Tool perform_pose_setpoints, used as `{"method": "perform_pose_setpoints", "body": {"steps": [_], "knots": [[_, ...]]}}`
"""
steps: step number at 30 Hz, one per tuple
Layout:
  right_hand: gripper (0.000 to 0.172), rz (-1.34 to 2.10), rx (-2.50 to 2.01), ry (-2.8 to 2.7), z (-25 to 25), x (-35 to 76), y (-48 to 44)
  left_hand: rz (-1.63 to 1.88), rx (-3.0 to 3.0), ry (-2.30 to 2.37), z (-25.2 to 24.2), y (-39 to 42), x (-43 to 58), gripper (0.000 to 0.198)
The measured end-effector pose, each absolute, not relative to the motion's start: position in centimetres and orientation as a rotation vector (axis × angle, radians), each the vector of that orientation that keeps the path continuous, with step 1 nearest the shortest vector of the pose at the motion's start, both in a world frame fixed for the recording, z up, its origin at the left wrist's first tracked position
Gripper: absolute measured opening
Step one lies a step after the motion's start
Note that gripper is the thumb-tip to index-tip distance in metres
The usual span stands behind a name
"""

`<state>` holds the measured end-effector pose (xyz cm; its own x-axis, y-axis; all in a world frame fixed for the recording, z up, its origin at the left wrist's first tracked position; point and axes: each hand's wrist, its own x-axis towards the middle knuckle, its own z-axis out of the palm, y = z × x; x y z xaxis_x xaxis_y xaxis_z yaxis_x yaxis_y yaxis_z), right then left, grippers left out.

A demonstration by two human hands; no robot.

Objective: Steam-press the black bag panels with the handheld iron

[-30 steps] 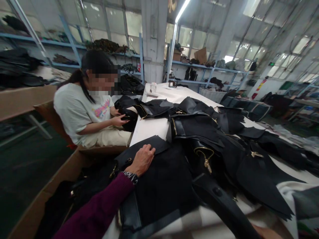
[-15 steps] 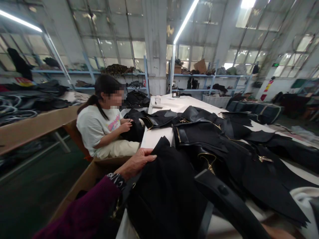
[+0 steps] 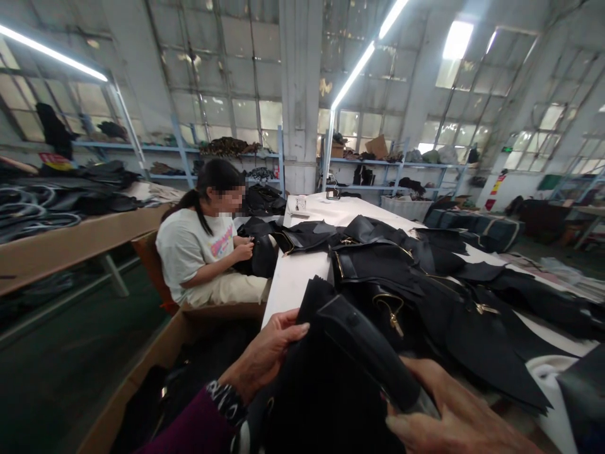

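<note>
Left hand, right hand on black garment

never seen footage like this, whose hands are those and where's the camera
The camera sits on a person's head, looking forward and down, so the two hands at the bottom are the wearer's own. The left hand, in a purple sleeve, grips a black fabric piece; the right hand holds a stiff black leather strap. Ahead, a long white table carries a pile of black leather pieces with gold zips. A seated co-worker in a white T-shirt handles another black piece.
</note>
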<state>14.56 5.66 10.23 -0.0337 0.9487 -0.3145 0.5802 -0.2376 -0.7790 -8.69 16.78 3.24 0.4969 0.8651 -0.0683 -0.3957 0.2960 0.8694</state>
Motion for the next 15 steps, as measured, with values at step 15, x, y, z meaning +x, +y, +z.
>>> {"method": "perform_pose_setpoints", "body": {"steps": [15], "knots": [[0.062,1.007,-1.749,-1.588,10.2,15.6,5.6,0.998,1.014,0.636,1.4,19.1,-7.8,0.036]]}}
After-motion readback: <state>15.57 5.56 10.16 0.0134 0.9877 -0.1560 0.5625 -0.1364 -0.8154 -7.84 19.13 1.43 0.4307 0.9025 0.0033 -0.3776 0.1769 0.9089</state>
